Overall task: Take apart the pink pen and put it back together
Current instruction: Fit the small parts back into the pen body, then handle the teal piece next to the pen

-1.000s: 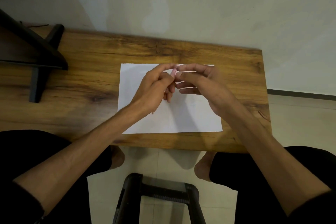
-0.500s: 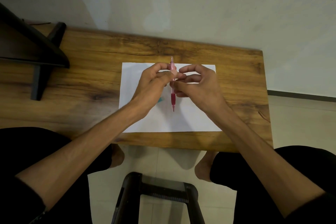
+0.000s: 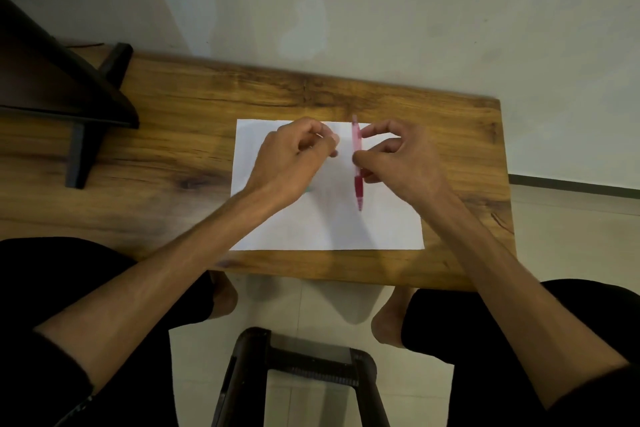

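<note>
The pink pen (image 3: pixel 356 163) stands lengthwise over the white sheet of paper (image 3: pixel 325 222), tip pointing toward me. My right hand (image 3: pixel 398 159) pinches its barrel between thumb and fingers. My left hand (image 3: pixel 294 156) is a little to the left of the pen, apart from it, with its fingers curled; whether it holds a small part I cannot tell. A small greenish thing (image 3: pixel 310 189) peeks out on the paper under my left hand.
The paper lies on a wooden table (image 3: pixel 173 135) set against a pale wall. A dark stand (image 3: pixel 69 87) occupies the table's far left. A black stool frame (image 3: pixel 298 374) is on the floor between my knees.
My hands have separated: the left one let go of the pen and moved left, while the right one carried the pen slightly to the right.
</note>
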